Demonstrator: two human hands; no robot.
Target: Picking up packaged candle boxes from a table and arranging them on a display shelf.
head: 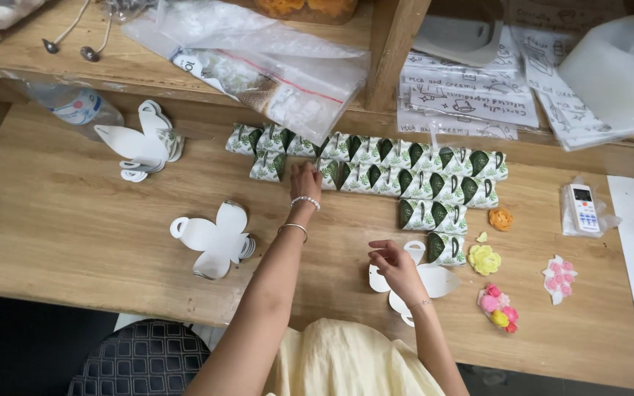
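Wooden worktable [75, 220] under a shelf of plastic bags and printed sheets. Done: rows of folded green-leaf paper boxes [405, 172], stretching right from the left hand [305, 180], which rests fingers-down on the row's near end. Left: two stacks of flat white cutouts [214, 240], well left of that arm. Right hand [396, 265], fingers curled, pinches one flat cutout [434, 280] just below the finished boxes. Small paper flowers [484, 259] lie right of it.
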